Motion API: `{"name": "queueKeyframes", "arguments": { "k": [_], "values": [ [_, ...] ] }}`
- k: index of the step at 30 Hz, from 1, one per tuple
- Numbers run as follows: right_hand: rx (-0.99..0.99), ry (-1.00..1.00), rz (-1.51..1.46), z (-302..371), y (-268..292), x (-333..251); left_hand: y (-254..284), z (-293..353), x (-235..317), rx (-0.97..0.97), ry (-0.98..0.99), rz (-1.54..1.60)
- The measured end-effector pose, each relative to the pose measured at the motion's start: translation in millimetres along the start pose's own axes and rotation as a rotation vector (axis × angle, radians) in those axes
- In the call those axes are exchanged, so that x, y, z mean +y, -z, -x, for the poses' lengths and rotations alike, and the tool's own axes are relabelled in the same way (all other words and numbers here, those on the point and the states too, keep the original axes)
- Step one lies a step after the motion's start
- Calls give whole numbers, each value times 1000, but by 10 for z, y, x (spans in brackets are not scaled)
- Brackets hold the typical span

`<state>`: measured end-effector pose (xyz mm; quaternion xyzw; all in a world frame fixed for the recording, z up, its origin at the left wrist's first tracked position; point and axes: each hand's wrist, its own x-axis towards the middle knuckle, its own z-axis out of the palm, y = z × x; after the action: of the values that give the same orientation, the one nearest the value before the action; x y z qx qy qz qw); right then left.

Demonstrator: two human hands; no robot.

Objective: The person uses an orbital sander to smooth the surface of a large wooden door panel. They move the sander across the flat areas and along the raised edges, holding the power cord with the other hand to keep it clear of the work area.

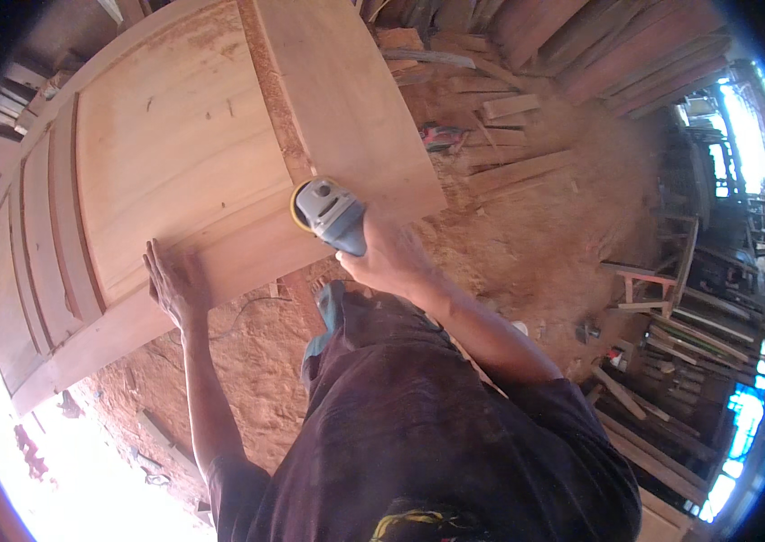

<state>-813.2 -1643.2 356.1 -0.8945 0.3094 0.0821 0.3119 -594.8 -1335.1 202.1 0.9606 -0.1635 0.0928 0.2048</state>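
Note:
A large wooden panelled door [179,135] lies flat in front of me, with raised strips and grooves holding sawdust. My right hand [384,248] is wrapped round the body of an angle grinder [335,217], blue-grey with a silver head. Its yellow-edged disc [299,206] is at the door's near rail, by the end of a dusty groove; whether it touches the wood I cannot tell. Further left, my left hand [179,282] lies flat on the near rail with its fingers stretched out, holding nothing.
Sawdust covers the floor [527,244]. Scrap boards [518,172] and a red tool [444,137] lie beyond the door's right end. Large planks [635,45] lean at the far right. Timber pieces [671,361] are stacked along the right side, near a small wooden frame [649,285].

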Motion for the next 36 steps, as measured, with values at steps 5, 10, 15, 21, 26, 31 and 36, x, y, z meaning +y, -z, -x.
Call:
{"name": "queueKeyframes", "arguments": {
  "k": [5,10,15,21,26,31,36],
  "values": [
    [100,-105,-2,42,290,540,-52,47,-99,31,-45,8],
    [229,-190,18,58,609,1078,-73,18,-71,6,4,-26],
    [344,-150,-344,252,1017,1849,-81,-11,25,47,70,68],
    [521,-415,-871,793,1269,2308,-47,157,538,137,176,269],
    [698,-392,-1147,905,1531,3225,-376,591,2345,111,9,835],
    [715,-243,-1437,752,2162,3983,-515,1139,4431,-672,6,908],
    [579,64,-1697,326,2704,4472,-828,1495,5893,-1183,-282,1171]
  ]
}}
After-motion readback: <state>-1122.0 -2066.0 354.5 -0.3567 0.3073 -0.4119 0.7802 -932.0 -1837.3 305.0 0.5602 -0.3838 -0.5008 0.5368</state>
